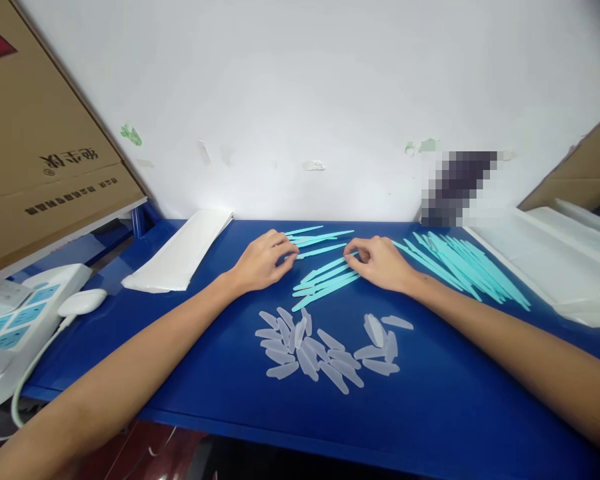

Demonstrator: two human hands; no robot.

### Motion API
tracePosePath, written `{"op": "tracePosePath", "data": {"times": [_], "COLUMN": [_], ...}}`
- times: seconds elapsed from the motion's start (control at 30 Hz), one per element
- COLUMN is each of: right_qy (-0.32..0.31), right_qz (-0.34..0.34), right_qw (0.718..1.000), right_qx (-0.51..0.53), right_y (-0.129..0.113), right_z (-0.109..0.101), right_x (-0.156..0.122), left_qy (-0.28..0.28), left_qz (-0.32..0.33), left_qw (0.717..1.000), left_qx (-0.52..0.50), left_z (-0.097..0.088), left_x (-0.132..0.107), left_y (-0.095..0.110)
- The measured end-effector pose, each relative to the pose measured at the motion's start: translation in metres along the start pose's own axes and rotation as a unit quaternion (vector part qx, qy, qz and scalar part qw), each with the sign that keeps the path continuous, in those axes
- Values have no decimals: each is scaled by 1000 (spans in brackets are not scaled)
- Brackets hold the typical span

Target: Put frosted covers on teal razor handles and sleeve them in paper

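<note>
My left hand [261, 261] and my right hand [377, 263] rest on the blue table [430, 413], fingers curled, each pinching an end of a thin teal plastic stick [322, 251] that lies between them. More teal sticks [325, 279] lie fanned just in front of both hands. A larger heap of teal sticks [460, 265] sits to the right of my right hand. Several translucent white caps [325, 350] are scattered nearer to me, below the hands.
A stack of white bags [180, 253] lies at the left rear. A power strip [15, 320] and a white cable plug [83, 301] sit at the far left, under a cardboard box [40, 133]. White sheets [560, 260] and another box stand at the right. A white wall closes the back.
</note>
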State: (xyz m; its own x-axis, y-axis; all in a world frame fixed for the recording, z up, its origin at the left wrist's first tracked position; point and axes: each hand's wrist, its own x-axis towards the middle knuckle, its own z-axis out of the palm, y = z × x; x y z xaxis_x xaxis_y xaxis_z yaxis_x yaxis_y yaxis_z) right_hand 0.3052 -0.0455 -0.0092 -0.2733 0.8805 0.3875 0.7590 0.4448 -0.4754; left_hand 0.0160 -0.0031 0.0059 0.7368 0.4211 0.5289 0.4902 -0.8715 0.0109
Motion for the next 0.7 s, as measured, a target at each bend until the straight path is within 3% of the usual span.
{"op": "tracePosePath", "data": {"times": [0.1,0.27,0.37,0.53,0.7], "right_qy": [-17,-34,-61,-97,-70], "right_qz": [5,-42,-22,0,-22], "right_qw": [1000,997,997,995,997], "right_qx": [-22,-53,-38,-30,-8], "right_y": [0,3,6,9,8], "right_z": [-1,0,1,1,1], "right_x": [1,4,6,9,8], "left_qy": [-38,-112,-159,-190,-197], "left_qz": [106,183,179,133,113], "left_qw": [993,976,971,972,974], "left_qx": [23,18,-11,-37,-20], "left_z": [-11,-23,-26,-32,-31], "left_x": [5,7,4,3,2], "left_y": [19,58,64,53,42]}}
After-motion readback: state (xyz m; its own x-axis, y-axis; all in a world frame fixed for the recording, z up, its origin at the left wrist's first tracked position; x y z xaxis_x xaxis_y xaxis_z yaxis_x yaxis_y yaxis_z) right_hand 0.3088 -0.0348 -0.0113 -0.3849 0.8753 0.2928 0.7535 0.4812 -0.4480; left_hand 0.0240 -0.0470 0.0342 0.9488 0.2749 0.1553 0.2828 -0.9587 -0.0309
